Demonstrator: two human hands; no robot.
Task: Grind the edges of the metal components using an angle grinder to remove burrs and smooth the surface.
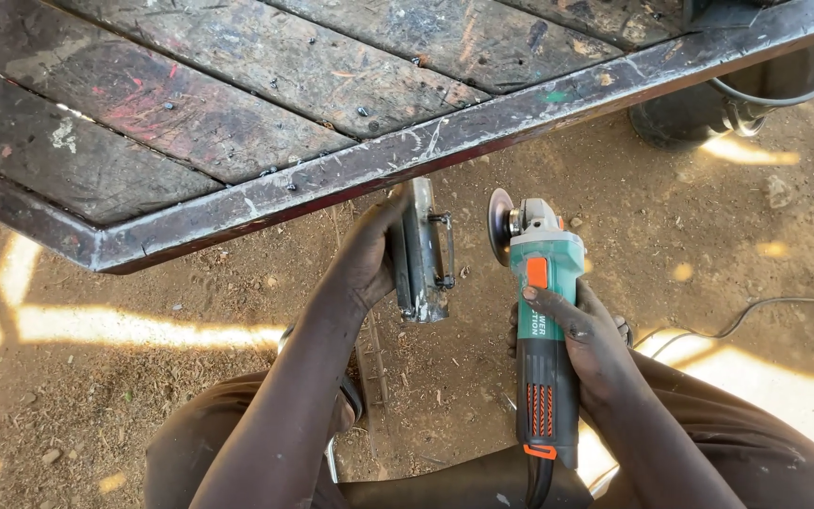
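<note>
**Entry: angle grinder and steel piece held beside a plank-and-steel platform**

We hold, in our right hand [584, 341], a green and black electric angle grinder with orange switch and orange grip ribs [542, 330]. The fingers are closed around the middle of its body, thumb lying on the green housing just below the switch. Its grey round grinding disc [498, 226] sits at the far end, edge-on to us, pointing left. The black cord leaves the near end between our knees.

Our left hand [366, 259] grips a narrow grey steel piece with a small black latch-like fitting on its side [421, 253]. The fingers wrap its left edge; the piece stands on end, its top touching the underside of the platform rim. The disc is just beside this piece, to its right, apart from it.

Labels: a white printed strip runs lengthwise on the grinder's green housing, partly covered by our thumb.

Surroundings: a worn platform of dark paint-stained wooden planks in a rusty steel angle frame [350, 174] fills the upper view. A grey metal bucket [746, 90] stands beyond it at upper right. A thin cable [756, 306] lies on the brown dirt ground [124, 396].
</note>
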